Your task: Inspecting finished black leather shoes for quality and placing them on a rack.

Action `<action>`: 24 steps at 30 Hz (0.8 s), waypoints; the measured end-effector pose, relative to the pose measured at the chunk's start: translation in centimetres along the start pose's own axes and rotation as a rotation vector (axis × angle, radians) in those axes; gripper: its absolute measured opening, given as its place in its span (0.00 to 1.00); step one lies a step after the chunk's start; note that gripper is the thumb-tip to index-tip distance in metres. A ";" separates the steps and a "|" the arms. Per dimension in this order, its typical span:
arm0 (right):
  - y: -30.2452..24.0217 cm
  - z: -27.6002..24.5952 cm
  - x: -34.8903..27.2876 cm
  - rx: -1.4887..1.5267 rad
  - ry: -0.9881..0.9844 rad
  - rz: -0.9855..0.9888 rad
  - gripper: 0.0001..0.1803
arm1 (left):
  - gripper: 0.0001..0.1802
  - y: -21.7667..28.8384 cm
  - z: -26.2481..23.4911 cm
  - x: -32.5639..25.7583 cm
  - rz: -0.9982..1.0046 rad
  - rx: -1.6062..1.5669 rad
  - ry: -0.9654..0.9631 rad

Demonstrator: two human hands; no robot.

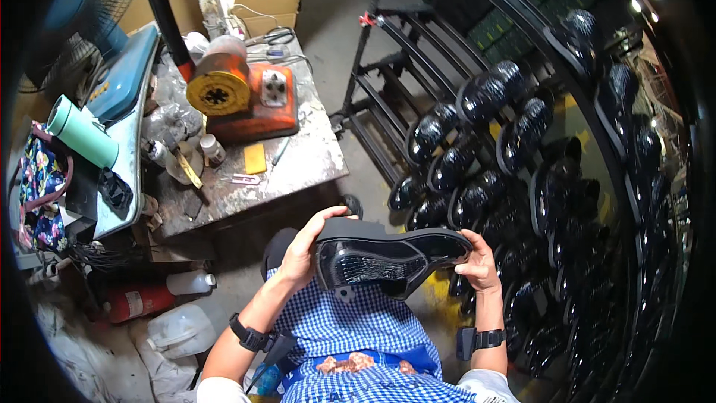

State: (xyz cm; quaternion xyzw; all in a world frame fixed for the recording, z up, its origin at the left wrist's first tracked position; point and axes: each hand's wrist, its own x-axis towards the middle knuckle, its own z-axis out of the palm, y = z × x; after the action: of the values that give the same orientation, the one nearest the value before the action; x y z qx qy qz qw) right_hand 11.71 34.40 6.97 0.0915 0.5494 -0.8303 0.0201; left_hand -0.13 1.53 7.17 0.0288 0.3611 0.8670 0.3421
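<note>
The blk shoe [380, 257] was right btwn L grip [303, 249] and R grip [481, 263], touching both, so neither hand was nearer. L grip was wrapped round the heel end; R grip had the toe pinched btwn thumb and fingers. Long axis ran approx. straight from grip to grip, across the checked apron [350, 332]; toe pointed to R grip, heel to L grip, w/ the sole [362, 230] on the far side, upper on the near side (foot opening too dark to make out). The worktop [321, 153] w/ its orange machine [261, 116] stood beyond L grip; more glossy shoes [488, 95] were beyond R grip, mostly to its right.
</note>
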 end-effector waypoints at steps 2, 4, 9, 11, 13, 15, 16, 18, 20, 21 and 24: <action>-0.4 -0.8 -2.2 -0.007 -0.005 -0.015 0.40 | 0.27 -1.2 1.4 0.4 -0.023 0.012 -0.014; -0.9 -1.6 -4.2 -0.067 0.007 -0.034 0.43 | 0.27 -2.4 2.7 1.0 -0.016 0.137 -0.079; -1.3 -4.1 -10.1 -0.037 0.205 -0.002 0.45 | 0.28 -5.2 6.5 2.0 -0.068 0.312 -0.177; -1.0 -5.8 -13.3 -0.037 0.259 0.009 0.44 | 0.28 -6.3 8.4 2.2 -0.163 0.430 -0.151; -0.6 -8.1 -17.6 -0.056 0.357 -0.032 0.40 | 0.27 -7.5 10.1 2.1 -0.343 0.533 -0.218; -0.1 -10.7 -23.3 -0.024 0.511 -0.035 0.38 | 0.27 -9.3 11.1 1.9 -0.460 0.652 -0.265; 0.3 -11.8 -26.5 0.008 0.577 -0.035 0.37 | 0.27 -10.4 11.2 1.9 -0.394 0.636 -0.335; 1.9 -13.2 -32.3 -0.002 0.754 -0.158 0.36 | 0.26 -12.8 10.9 2.8 -0.179 0.932 -0.337; 3.6 -13.2 -38.5 0.122 0.959 -0.136 0.35 | 0.24 -14.1 9.6 3.0 -0.075 1.106 -0.329; 4.9 -13.0 -40.6 0.139 1.134 -0.113 0.30 | 0.24 -14.6 8.8 3.2 -0.008 1.140 -0.350; 8.8 -13.8 -43.9 0.505 1.507 -0.186 0.25 | 0.20 -15.5 7.0 3.3 -0.019 1.139 -0.336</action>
State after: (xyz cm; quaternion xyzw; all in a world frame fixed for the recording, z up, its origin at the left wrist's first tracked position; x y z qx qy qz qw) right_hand 57.77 40.62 1.42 0.5834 0.2160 -0.6428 -0.4471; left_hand 8.32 15.65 1.66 0.3413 0.7106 0.5172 0.3332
